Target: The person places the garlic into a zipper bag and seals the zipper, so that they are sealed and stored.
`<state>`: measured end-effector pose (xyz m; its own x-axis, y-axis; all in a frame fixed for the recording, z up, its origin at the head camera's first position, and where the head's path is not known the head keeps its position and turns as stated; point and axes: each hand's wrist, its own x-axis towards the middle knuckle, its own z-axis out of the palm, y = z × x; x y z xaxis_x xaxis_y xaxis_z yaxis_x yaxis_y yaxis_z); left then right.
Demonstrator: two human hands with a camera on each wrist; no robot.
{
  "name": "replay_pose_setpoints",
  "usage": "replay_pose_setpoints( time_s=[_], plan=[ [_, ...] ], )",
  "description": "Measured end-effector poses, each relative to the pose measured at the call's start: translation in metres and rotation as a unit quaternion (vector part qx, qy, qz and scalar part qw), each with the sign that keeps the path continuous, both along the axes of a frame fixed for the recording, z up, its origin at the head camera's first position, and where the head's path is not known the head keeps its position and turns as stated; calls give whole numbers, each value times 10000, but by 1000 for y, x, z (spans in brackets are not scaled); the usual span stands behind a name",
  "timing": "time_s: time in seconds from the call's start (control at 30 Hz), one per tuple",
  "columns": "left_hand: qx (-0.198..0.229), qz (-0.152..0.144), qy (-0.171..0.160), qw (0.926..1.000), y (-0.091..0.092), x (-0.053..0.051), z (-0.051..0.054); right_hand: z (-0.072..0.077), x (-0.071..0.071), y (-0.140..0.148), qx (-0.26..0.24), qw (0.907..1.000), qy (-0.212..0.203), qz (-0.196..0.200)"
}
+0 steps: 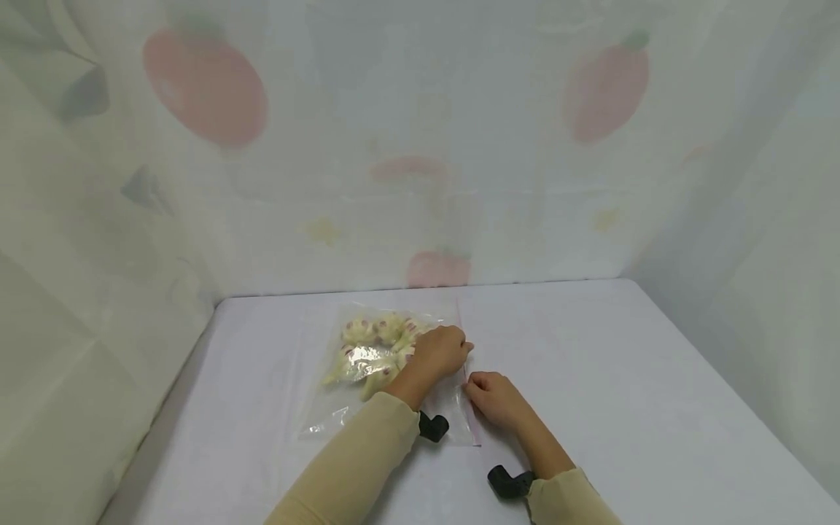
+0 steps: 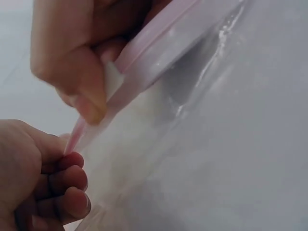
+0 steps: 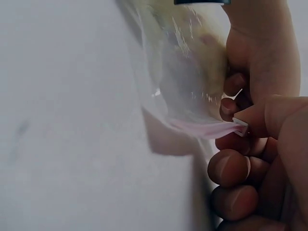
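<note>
A clear zip bag lies on the table with several pale yellow, purple-marked figures inside; their exact kind is unclear. Along its right edge runs a pink zip strip. My left hand reaches over the bag and pinches that strip, as the left wrist view shows at lower left. Nearer to me, my right hand pinches a small white slider on the strip between thumb and finger. The two hands are close together but apart. Part of the figures is hidden under the left forearm.
The white table extends on both sides of the bag. A pale curtain with fruit prints stands behind it, and more cloth hangs at the left and right. Black wrist mounts sit at both wrists.
</note>
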<state>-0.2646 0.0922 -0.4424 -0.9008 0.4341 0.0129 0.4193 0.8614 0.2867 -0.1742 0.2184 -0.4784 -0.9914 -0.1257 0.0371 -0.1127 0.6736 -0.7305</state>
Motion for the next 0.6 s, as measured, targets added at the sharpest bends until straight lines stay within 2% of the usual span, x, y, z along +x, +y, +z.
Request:
replay_pose_setpoints(
  time_s=[0.17,0.33,0.47,0.53,0.6],
  plan=[
    [-5,39,135,9999,-1,-2,-1,0,7,0,96,9996,-219,164],
    [16,112,255,9996,-3,-4,-2,1,15,0,306,9986,-243,369],
    [56,171,328,9993,-5,-2,2,-2,20,-3,262,9988,-222,362],
    [9,203,252,9995,-6,1,7,-4,21,-3,194,9992,-173,297],
    [-84,182,-40,9998,-6,4,14,-5,21,-2,101,9997,-118,209]
  ],
)
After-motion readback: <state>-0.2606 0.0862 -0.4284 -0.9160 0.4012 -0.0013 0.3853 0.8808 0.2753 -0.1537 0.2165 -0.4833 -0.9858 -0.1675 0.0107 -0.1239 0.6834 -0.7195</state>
